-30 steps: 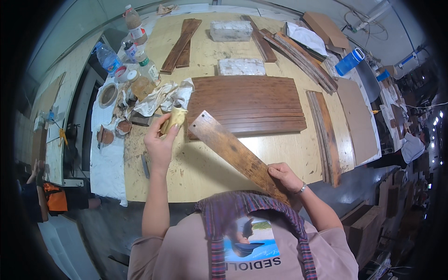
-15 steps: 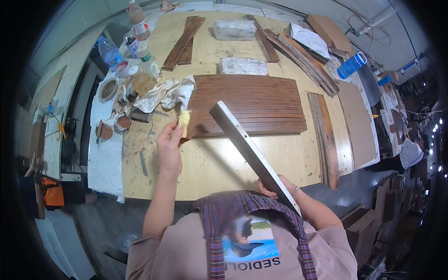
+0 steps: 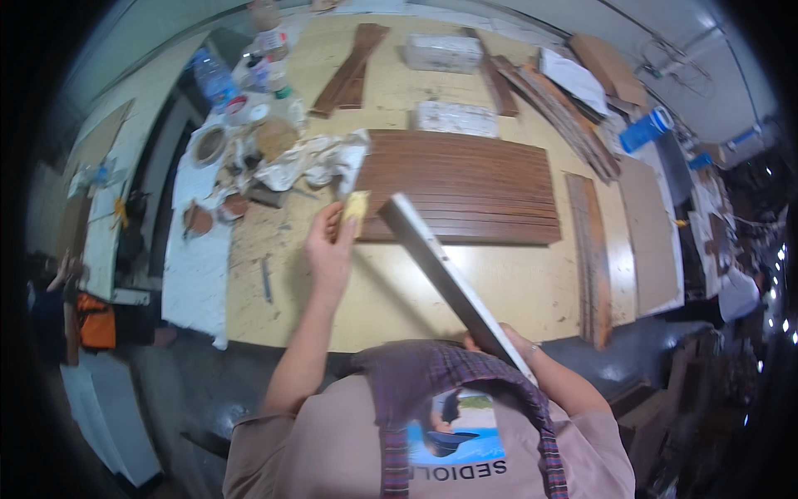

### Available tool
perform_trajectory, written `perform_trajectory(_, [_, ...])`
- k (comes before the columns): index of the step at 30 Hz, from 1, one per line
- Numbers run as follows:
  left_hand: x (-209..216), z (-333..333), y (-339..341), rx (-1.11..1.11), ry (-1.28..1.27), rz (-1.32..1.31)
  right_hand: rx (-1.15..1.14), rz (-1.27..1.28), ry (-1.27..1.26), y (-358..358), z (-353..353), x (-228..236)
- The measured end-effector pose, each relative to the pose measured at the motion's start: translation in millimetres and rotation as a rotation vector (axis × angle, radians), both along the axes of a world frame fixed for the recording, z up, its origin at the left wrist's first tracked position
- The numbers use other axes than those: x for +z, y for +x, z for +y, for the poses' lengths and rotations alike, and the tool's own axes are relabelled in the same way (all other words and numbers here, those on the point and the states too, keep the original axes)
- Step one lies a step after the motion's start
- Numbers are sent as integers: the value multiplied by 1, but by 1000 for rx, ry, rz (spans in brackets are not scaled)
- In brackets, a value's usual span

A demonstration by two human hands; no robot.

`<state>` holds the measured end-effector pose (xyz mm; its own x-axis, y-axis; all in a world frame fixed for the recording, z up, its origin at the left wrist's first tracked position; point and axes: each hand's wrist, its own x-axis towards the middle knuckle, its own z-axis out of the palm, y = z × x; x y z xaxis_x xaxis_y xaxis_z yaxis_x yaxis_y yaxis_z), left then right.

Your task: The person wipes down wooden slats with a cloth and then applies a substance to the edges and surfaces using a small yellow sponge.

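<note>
A small piece of yellow sponge (image 3: 357, 202) is pinched between the thumb and fingers of my left hand (image 3: 330, 249), raised at the near left corner of the stacked boards. My right hand (image 3: 509, 341), close to my body, grips the lower end of a long slat (image 3: 449, 281). The slat slants up and left, its tip near the front of the stack; it has a pale edge with small dark holes and a greyish-brown side. Several dark brown wooden boards (image 3: 457, 183) lie side by side on the table (image 3: 399, 299) beyond both hands.
Crumpled cloth (image 3: 312, 162), a tape roll (image 3: 209, 145) and jars and bottles crowd the left side. Two wrapped white blocks (image 3: 455, 119) and crossed strips (image 3: 349, 71) lie farther back. Wood strips (image 3: 588, 258), cardboard (image 3: 648, 216) and a blue bottle (image 3: 646, 130) are at right.
The whole view has shifted, so the table appears farther right. My left hand, with the sponge, has come a little nearer the slat's tip. The right hand keeps its hold.
</note>
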<state>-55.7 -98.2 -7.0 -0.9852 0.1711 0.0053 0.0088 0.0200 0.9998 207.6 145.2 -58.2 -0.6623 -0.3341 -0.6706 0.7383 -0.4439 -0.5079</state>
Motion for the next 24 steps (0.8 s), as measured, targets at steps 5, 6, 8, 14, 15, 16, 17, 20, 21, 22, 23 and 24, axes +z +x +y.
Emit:
perform_trajectory(5, [7,16,8,-16,21,196,-73,-62,-16,-2,-2,13])
perform_trajectory(6, [9,13,7,-16,4,112,-78,-76,-84,-3,0,10])
perform_trajectory(8, [-24,3,-1,-42,46,26,-128,-65,90,-11,-11,26])
perform_trajectory(14, [-44,-49,-1,119,183,-366,80,230,609,-27,3,37])
perform_trajectory(15, [-48,-61,-3,140,219,-367,48,270,635,-30,2,38])
perform_trajectory(16, [-53,-74,-5,164,257,-368,88,297,680,-31,8,32])
perform_trajectory(17, [-56,-87,-10,163,261,-410,128,325,724,-32,18,22])
perform_trajectory(20, [-62,-113,-15,220,201,-408,209,453,832,-39,22,25])
perform_trajectory(21, [-63,-120,-18,228,192,-413,227,502,865,-45,19,31])
perform_trajectory(22, [-66,-126,-20,284,147,-394,247,521,917,-49,17,34])
perform_trajectory(23, [-72,-130,-22,333,107,-379,265,533,978,-50,14,37])
perform_trajectory(24, [-78,-135,-25,377,65,-364,281,543,1040,-53,9,42])
